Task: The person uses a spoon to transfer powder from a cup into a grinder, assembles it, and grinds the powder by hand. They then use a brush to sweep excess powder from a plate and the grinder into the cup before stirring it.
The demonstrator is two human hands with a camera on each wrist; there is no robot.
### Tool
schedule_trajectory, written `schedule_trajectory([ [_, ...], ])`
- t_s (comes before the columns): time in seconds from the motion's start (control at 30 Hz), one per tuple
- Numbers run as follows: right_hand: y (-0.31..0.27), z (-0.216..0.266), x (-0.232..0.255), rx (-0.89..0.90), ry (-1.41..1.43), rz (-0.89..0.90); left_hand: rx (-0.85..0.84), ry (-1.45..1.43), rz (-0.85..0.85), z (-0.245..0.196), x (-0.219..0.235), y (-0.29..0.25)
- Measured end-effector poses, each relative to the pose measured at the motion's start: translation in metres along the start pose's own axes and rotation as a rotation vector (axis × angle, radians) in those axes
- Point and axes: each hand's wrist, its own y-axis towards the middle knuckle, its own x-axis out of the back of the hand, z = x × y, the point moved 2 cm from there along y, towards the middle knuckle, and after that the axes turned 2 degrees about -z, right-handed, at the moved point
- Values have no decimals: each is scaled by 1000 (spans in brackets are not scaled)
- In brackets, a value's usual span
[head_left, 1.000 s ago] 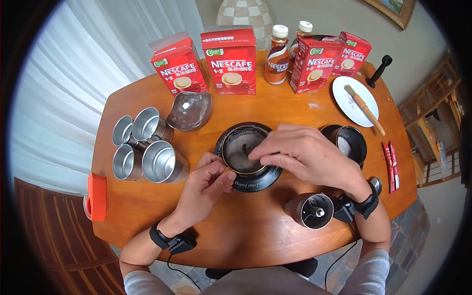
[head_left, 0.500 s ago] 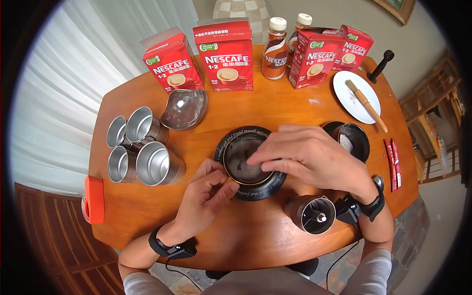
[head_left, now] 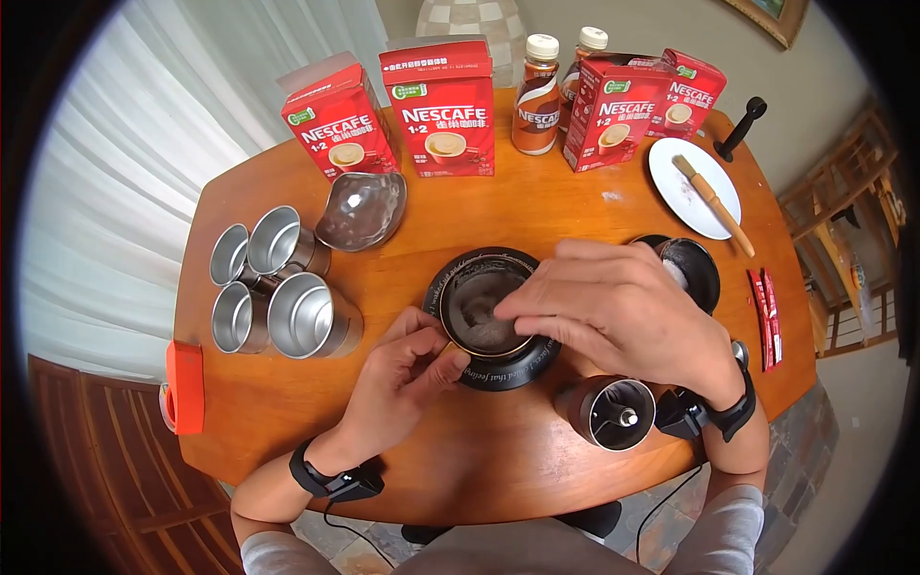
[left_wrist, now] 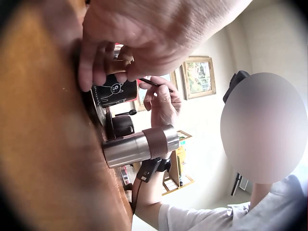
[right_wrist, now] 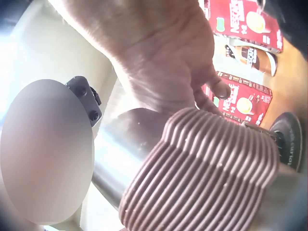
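A black cup with a gold rim and frothy dark liquid stands on a black saucer with white lettering. White cat drawings mark its side in the left wrist view. My left hand pinches the cup's handle at the near left side. Over the cup, my right hand pinches a thin dark-handled utensil; its lower end is hidden in the cup. Below the right hand stands a steel coffee grinder with a ribbed brown band, its top showing a metal shaft.
Several steel cups and a clear dish stand left. Red Nescafe boxes and bottles line the back. At right are a white plate with a brush, a dark cup and red sachets.
My right fingertips have shifted slightly within the cup's opening, and the liquid's surface pattern has changed. The left hand keeps its hold on the handle. The head view has tilted a little.
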Motion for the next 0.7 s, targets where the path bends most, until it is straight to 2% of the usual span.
schedule_trajectory([
  [0.07,-1,6,2,-24,-161,-38,-4,8,3,1,0,0],
  [0.17,0,6,-3,-23,-173,2,0,6,5,0,0,0],
  [0.27,-2,-12,-12,12,57,32,11,-17,7,-1,0,1],
  [0.37,0,-14,-9,11,156,73,15,-28,11,-1,0,1],
  [0.47,-1,-14,-6,-6,145,-11,12,-26,13,1,1,1],
  [0.57,-1,-17,-8,-17,-3,-9,9,-22,9,2,1,1],
  [0.67,1,-11,1,-11,-18,78,11,-27,2,-2,0,1],
  [0.7,0,-10,3,-2,-28,45,6,-19,5,-2,0,1],
])
